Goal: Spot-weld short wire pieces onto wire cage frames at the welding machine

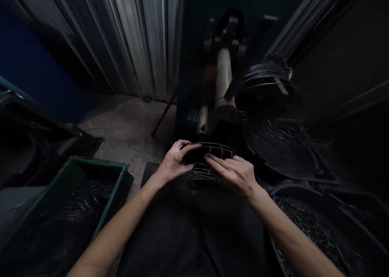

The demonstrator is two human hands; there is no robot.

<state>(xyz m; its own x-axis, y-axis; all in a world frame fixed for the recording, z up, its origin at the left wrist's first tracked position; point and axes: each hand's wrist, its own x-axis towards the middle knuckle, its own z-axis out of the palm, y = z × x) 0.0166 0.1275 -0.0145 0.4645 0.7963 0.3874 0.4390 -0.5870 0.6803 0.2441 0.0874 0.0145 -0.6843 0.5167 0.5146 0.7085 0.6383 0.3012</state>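
Note:
A round wire frame (200, 172) with thin crossing wires is held above the dark-clothed lap. At its left side, my left hand (178, 160) grips the rim, thumb below and fingers above. My right hand (233, 170) is at the right side, its fingers reaching over the wires toward the middle and its palm against the rim. Parts of the frame are hidden by both hands.
A machine with a pale metal cylinder (224, 76) stands ahead, beside a wire coil (266, 72). On the left is a green crate (121, 180) holding wire rings. Round containers (306, 186) with small metal pieces stand on the right. Corrugated metal (146, 38) rises behind.

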